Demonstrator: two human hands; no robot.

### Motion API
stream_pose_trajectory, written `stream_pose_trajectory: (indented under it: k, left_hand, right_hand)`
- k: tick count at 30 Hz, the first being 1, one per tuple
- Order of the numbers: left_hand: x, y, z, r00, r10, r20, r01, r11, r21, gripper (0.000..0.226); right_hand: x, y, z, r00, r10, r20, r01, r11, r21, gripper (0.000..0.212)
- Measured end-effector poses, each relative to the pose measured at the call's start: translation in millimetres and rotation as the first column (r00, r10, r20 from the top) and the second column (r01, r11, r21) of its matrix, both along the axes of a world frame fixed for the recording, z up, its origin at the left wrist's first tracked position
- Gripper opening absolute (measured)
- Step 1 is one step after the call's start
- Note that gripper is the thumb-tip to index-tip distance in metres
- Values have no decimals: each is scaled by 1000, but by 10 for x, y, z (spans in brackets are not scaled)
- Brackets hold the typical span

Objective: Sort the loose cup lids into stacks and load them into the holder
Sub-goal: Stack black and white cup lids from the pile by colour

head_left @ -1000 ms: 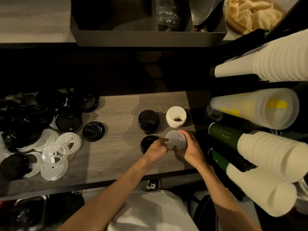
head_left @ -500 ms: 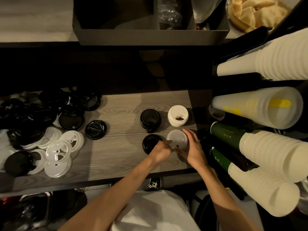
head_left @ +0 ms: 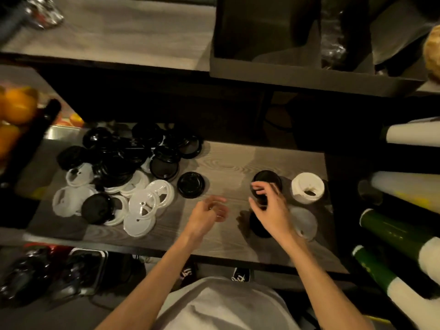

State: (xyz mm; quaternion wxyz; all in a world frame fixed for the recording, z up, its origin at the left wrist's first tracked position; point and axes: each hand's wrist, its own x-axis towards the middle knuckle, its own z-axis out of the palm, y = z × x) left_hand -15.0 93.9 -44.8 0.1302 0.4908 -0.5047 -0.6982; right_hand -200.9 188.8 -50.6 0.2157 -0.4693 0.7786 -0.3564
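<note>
A heap of loose lids [head_left: 123, 172], black on top and clear ones at the front, covers the left of the wooden shelf [head_left: 228, 163]. One black lid [head_left: 191, 184] lies alone beside it. On the right stand a black stack [head_left: 266, 179], a white stack [head_left: 307, 187], a clear stack [head_left: 306, 222] and a low black stack [head_left: 258, 228] partly hidden by my right hand. My left hand [head_left: 208, 214] hovers empty over the shelf, fingers relaxed. My right hand [head_left: 270, 208] hangs over the black stacks, fingers loosely curled, holding nothing.
Sleeves of white cups [head_left: 409, 135], a translucent cup sleeve [head_left: 404, 189] and green-wrapped sleeves [head_left: 392, 232] jut in from the right. A dark open box [head_left: 297, 75] sits on the upper counter. Oranges [head_left: 16, 106] lie at far left. Bins stand below the shelf edge.
Both hands have let go of the clear lid stack, which now stands on the shelf. They have moved left; the view has swung left too.
</note>
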Motion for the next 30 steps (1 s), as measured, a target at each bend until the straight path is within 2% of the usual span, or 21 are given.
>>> stream_pose_trajectory:
  k: [4,10,13,16,19,23,28,30]
  left_hand:
    - [459,-319,-54,980,189,60,-185,980,-69,29]
    - [880,-684,-64,930,364,47,-362,931,-38,21]
    - [950,-799,-54,904,421,72,-422,907,-4,22]
    - [998,-918,0,886,463,39,-464,885,25,22]
    - [1063,-1027,1,873,487,23,-488,872,41,21]
    - [1106,-1146,5,877,480,14,-480,875,60,22]
    - [1039,-1303,32,888,459,-13,-458,887,57,24]
    - [1016,-1355,24,895,446,-19,-444,894,60,24]
  right_hand:
    - [413,-745,78,966,258,4,-256,955,149,51]
    - [901,-1775,7,899,432,-75,-403,881,248,75]
    - [992,-2191,60,913,405,-40,-381,886,266,80]
    - [1082,-2520,80,972,222,71,-232,896,378,85]
    - [1187,-2699,14,994,111,-17,-90,883,462,86]
    - [1206,-2851,-41,994,104,-44,-67,857,511,84]
    - [1073,-2993,-101,975,221,10,-175,744,645,103]
    - [1041,-3013,-110,966,257,41,-221,725,652,103]
